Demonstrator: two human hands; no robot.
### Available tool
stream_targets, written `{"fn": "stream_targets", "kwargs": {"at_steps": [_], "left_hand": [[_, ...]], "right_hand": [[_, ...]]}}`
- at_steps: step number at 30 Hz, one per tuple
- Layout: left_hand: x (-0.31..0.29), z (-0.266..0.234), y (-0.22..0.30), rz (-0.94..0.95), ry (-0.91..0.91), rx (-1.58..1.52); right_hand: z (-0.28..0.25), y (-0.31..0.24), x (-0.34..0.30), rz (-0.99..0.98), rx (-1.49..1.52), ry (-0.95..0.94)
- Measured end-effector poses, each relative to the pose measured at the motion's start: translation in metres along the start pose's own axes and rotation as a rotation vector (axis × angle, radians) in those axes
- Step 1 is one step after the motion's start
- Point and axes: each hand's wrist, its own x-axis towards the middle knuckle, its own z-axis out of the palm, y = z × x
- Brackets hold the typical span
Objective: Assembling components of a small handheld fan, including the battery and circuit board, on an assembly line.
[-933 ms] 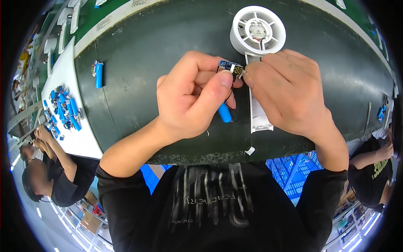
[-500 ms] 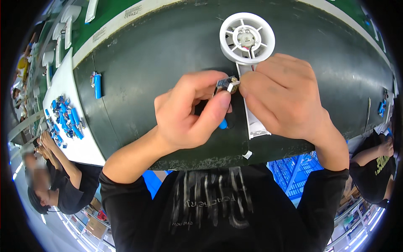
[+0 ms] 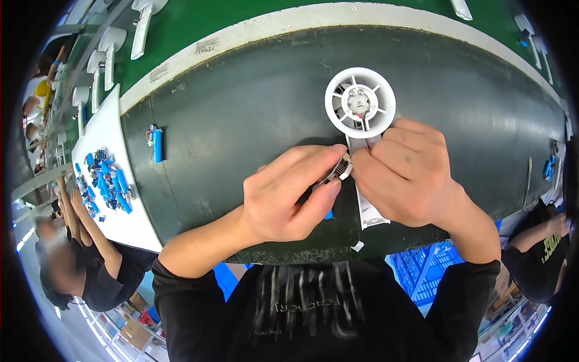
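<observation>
My left hand (image 3: pixel 289 196) pinches a small circuit board (image 3: pixel 336 171) with a pale connector on its edge. Below those fingers, part of a blue cylindrical battery (image 3: pixel 329 214) shows. My right hand (image 3: pixel 409 175) is closed beside the board, its fingertips close to the connector; what they grip is hidden. A white handheld fan's round head (image 3: pixel 359 104) lies beyond both hands, its spokes and motor facing up. Thin wires (image 3: pixel 368 143) run from the motor toward my right fingers. The fan's open white handle (image 3: pixel 371 216) extends toward me, partly covered by my right hand.
A blue battery with a board (image 3: pixel 157 145) lies to the left. Farther left, a white board (image 3: pixel 139 223) holds a pile of batteries (image 3: pixel 108 184). A paper scrap (image 3: pixel 357 246) lies at the near edge. Co-workers sit on both sides; a blue crate (image 3: pixel 425 271) stands below.
The view has shifted, so the bench sits lower in the picture. My left hand has turned the board, and its fingertips are now closer to my right hand.
</observation>
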Motion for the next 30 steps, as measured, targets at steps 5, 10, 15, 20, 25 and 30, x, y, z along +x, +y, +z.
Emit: {"fn": "stream_targets", "kwargs": {"at_steps": [5, 10, 15, 20, 25, 30], "left_hand": [[-0.003, 0.001, -0.001, -0.123, -0.017, -0.077], [0.005, -0.004, 0.003, -0.34, -0.087, -0.247], [0.007, -0.006, 0.006, -0.539, -0.076, -0.509], [0.009, -0.007, 0.004, -0.637, -0.077, -0.669], [0.011, -0.006, 0.005, -0.672, -0.074, -0.697], [0.015, -0.008, 0.005, -0.767, -0.038, -0.804]], "right_hand": [[-0.001, 0.002, -0.002, 0.042, 0.006, -0.048], [-0.004, 0.003, -0.002, 0.206, 0.114, -0.041], [-0.001, 0.002, -0.003, 0.266, 0.204, 0.023], [0.003, 0.0, -0.002, 0.262, 0.2, 0.111], [-0.002, 0.0, -0.001, 0.224, 0.172, 0.075], [-0.004, -0.001, 0.0, 0.257, 0.155, 0.039]]}}
